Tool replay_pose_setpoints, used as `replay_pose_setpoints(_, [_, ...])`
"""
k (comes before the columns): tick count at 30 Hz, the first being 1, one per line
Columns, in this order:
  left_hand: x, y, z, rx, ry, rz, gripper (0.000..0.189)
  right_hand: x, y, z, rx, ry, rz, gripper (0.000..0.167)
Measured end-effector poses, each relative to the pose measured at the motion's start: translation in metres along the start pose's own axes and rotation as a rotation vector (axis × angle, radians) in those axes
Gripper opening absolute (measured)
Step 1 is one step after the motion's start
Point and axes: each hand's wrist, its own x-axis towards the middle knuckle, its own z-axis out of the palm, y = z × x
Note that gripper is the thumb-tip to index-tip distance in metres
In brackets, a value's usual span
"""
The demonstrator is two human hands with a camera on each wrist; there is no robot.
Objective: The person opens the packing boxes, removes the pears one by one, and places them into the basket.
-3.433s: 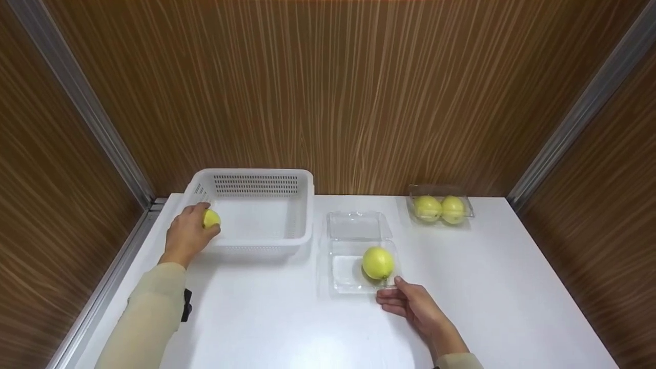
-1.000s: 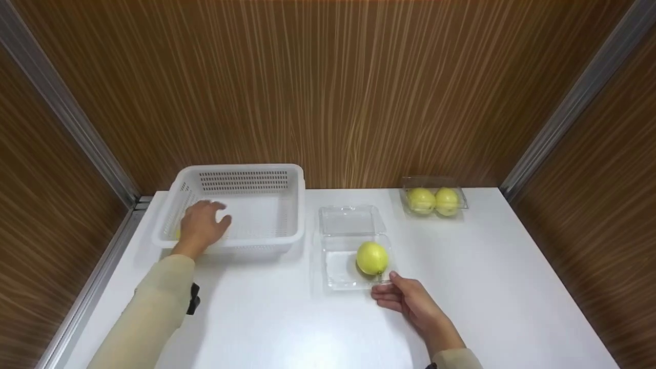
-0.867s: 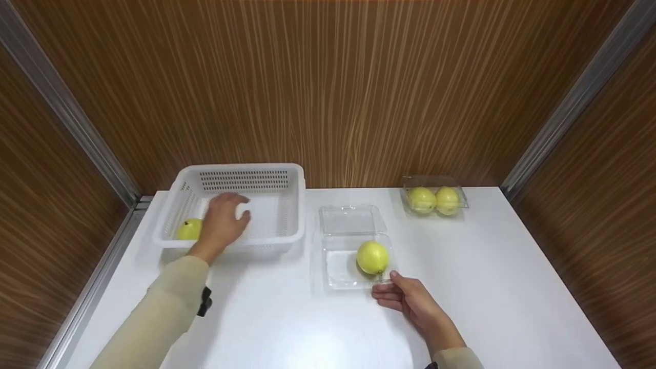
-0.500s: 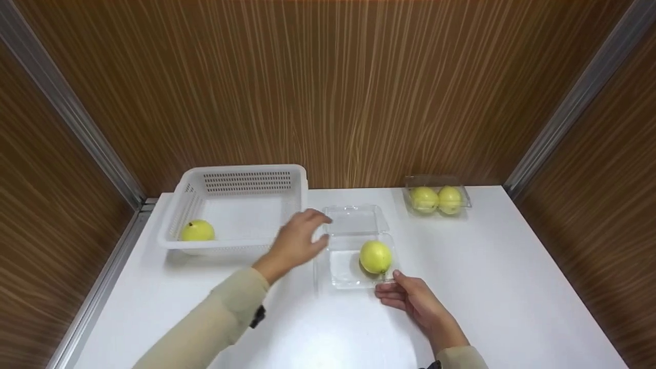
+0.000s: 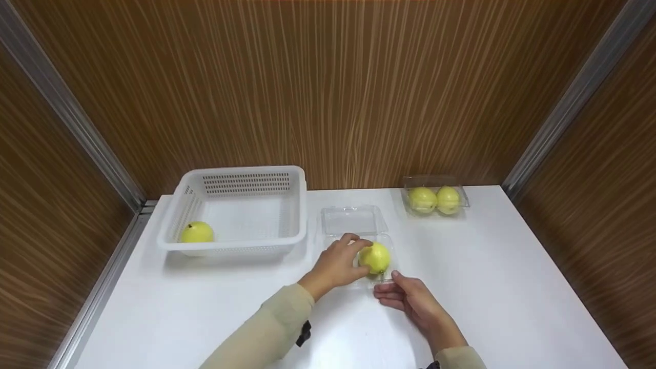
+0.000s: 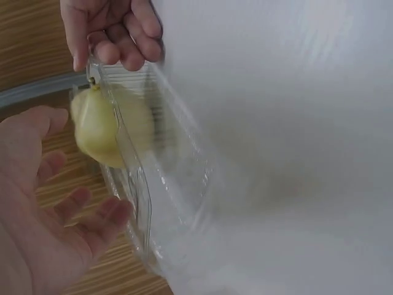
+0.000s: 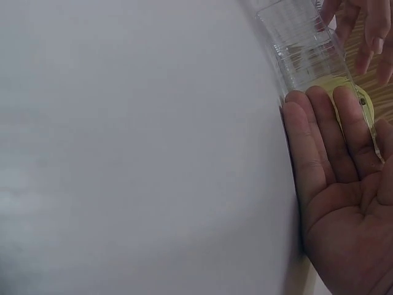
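Observation:
A yellow pear (image 5: 375, 258) with a short dark stem lies in the right part of an open clear plastic clamshell box (image 5: 355, 220), its lid folded back. My left hand (image 5: 339, 262) reaches over the box from the left, thumb and fingers spread beside the pear. In the left wrist view a gap shows between the left hand (image 6: 55, 203) and the pear (image 6: 110, 126). My right hand (image 5: 414, 303) pinches the box's near right edge, thumb on top and fingers beneath. The right wrist view shows those fingers (image 7: 334, 135) against the clear wall.
At the left stands a white slotted basket (image 5: 302, 205) with one yellow pear (image 5: 197, 232) in its near left corner. Another clear box (image 5: 464, 197) with two yellow pears (image 5: 435, 200) sits at the back right. Wood-grain panels (image 5: 328, 92) enclose the white table (image 5: 256, 307).
My left hand has let go of a pear in the basket and moved right to the pear in the clamshell box. The right hand has kept its grip on the box edge.

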Motion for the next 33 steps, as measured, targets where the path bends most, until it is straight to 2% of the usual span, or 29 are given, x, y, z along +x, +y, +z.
replay_pose_setpoints(4, [0.002,0.004,0.012,-0.028,-0.031,-0.048,0.059,-0.001,-0.001,0.0,0.0,0.005,0.006,0.051])
replay_pose_setpoints(7, [0.004,0.004,0.018,-0.043,-0.04,-0.06,0.061,0.0,-0.001,0.0,0.008,0.014,0.013,0.05])
replay_pose_setpoints(13, [0.007,0.005,0.021,-0.056,-0.022,-0.057,0.066,0.002,-0.003,0.001,0.02,0.018,0.005,0.049])
replay_pose_setpoints(17, [0.007,0.007,0.022,-0.057,-0.059,-0.061,0.073,0.002,-0.003,-0.001,0.013,0.003,0.013,0.049])
replay_pose_setpoints(21, [0.005,0.007,0.027,-0.034,-0.103,-0.049,0.069,0.001,-0.002,-0.003,0.02,0.005,0.019,0.049])
replay_pose_setpoints(24, [0.004,0.005,0.031,-0.032,-0.095,-0.032,0.063,0.001,-0.001,-0.002,0.024,0.003,0.018,0.049])
replay_pose_setpoints(29, [0.005,0.003,0.031,-0.064,-0.03,-0.003,0.053,0.001,-0.001,0.0,-0.009,-0.004,0.014,0.049])
replay_pose_setpoints(33, [0.008,0.004,0.031,-0.086,-0.015,0.005,0.053,0.001,-0.002,0.0,-0.019,-0.006,0.014,0.05])
